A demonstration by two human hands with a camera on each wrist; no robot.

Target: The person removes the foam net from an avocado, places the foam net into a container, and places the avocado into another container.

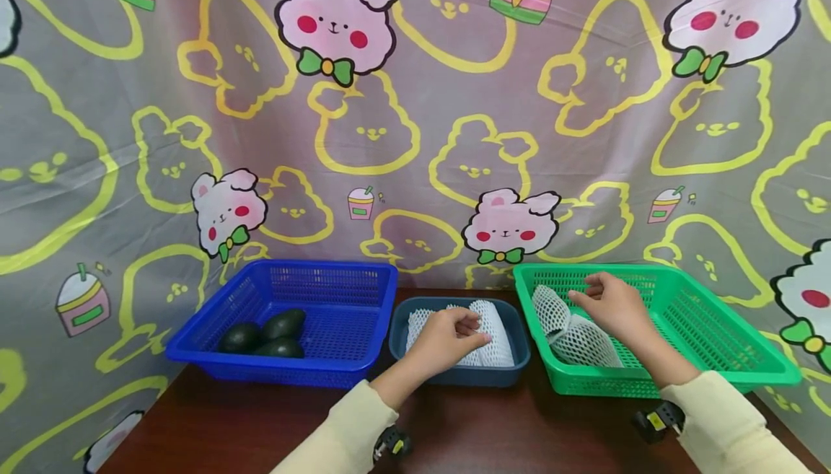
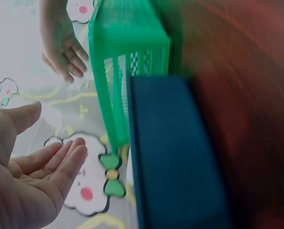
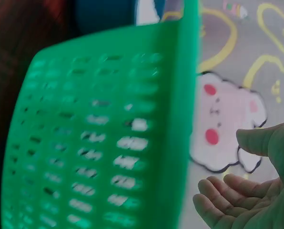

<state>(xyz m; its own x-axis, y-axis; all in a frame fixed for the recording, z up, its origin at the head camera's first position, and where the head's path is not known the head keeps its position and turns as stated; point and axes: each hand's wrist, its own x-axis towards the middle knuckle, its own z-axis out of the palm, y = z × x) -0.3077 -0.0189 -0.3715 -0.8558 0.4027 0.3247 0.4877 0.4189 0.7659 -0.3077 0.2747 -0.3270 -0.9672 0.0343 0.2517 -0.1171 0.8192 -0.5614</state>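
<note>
Above the dark blue tray (image 1: 459, 379) my left hand (image 1: 448, 340) hovers with relaxed fingers and holds nothing. White foam mesh sleeves (image 1: 492, 333) lie in that tray beneath it. My right hand (image 1: 613, 308) is over the green basket (image 1: 675, 279), its fingers loosely bent and nothing between them. Inside the green basket, at its left side, rest two mesh-wrapped items, an upper one (image 1: 550, 308) and a lower one (image 1: 586, 343); dark contents show faintly through the netting. Both wrist views show the hands (image 2: 42, 176) (image 3: 242, 195) with a gap between thumb and fingers.
At the left stands a blue basket (image 1: 337, 369) holding three dark green avocados (image 1: 283, 324). All the containers stand on a dark reddish-brown table (image 1: 454, 431). A patterned curtain (image 1: 415, 99) hangs close behind them.
</note>
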